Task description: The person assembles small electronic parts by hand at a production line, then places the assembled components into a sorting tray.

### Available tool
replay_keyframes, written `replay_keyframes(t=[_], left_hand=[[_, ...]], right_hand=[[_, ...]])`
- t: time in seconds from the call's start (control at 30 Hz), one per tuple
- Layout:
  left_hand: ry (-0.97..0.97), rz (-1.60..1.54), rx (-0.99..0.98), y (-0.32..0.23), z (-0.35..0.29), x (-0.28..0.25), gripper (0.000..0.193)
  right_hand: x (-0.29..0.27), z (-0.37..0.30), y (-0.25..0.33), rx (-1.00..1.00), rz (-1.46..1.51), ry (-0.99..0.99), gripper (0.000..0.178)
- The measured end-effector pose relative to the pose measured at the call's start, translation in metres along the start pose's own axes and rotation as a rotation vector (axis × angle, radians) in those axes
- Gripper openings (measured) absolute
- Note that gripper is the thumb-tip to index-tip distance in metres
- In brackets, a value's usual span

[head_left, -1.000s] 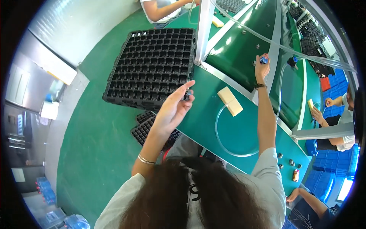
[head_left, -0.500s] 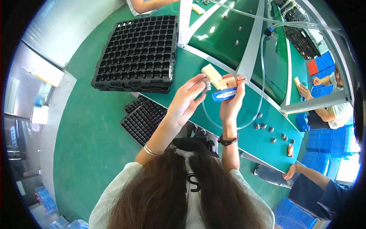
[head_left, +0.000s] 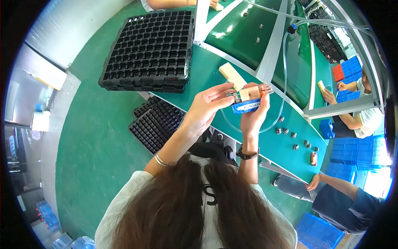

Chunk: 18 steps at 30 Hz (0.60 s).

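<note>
My right hand [head_left: 253, 118] grips a tan block fixture [head_left: 250, 93] with a blue label along its near side. A clear orange-brown cylindrical piece [head_left: 263, 89] with metal prongs sits at the block's right end. At the opposite end, the thumb and fingers of my left hand [head_left: 209, 103] close on a small grey metal part [head_left: 235, 98], which meets the block. Just behind the fixture a cream bar [head_left: 232, 76] slants away; whether it is joined to the fixture I cannot tell. Both hands are above the green table [head_left: 271, 145].
Stacked black trays [head_left: 149, 50] stand on the table at the far left, more black trays [head_left: 155, 124] below. Small grey parts [head_left: 295, 147] and an orange piece [head_left: 314, 158] lie at right. A clear hose [head_left: 285, 66] loops behind my hands. A co-worker's hand [head_left: 316, 181] touches the table edge.
My left hand has moved right, bringing the grey metal part from a gap away up against the block's left end. My right hand keeps its hold on the fixture.
</note>
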<state>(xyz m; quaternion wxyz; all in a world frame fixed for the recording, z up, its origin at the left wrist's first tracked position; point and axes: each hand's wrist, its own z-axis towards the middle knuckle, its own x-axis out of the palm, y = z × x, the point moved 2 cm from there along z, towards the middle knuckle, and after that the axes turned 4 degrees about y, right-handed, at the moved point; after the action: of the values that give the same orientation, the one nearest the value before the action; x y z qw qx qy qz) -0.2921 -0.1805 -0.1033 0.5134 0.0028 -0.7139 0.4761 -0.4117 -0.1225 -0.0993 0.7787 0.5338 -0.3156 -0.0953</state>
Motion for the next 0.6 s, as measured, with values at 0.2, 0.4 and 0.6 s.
replay_keyframes(t=[0.2, 0.4, 0.6], left_hand=[[0.04, 0.066, -0.051, -0.002, -0.001, -0.003, 0.039], [0.029, 0.059, -0.001, 0.003, -0.002, -0.003, 0.039], [-0.009, -0.013, -0.023, 0.008, -0.003, -0.004, 0.04]], right_hand=[[-0.002, 0.004, -0.001, 0.083, 0.095, -0.022, 0.038], [0.002, -0.004, 0.0, 0.009, -0.017, -0.019, 0.04], [-0.001, -0.006, -0.006, 0.008, -0.02, -0.014, 0.041]])
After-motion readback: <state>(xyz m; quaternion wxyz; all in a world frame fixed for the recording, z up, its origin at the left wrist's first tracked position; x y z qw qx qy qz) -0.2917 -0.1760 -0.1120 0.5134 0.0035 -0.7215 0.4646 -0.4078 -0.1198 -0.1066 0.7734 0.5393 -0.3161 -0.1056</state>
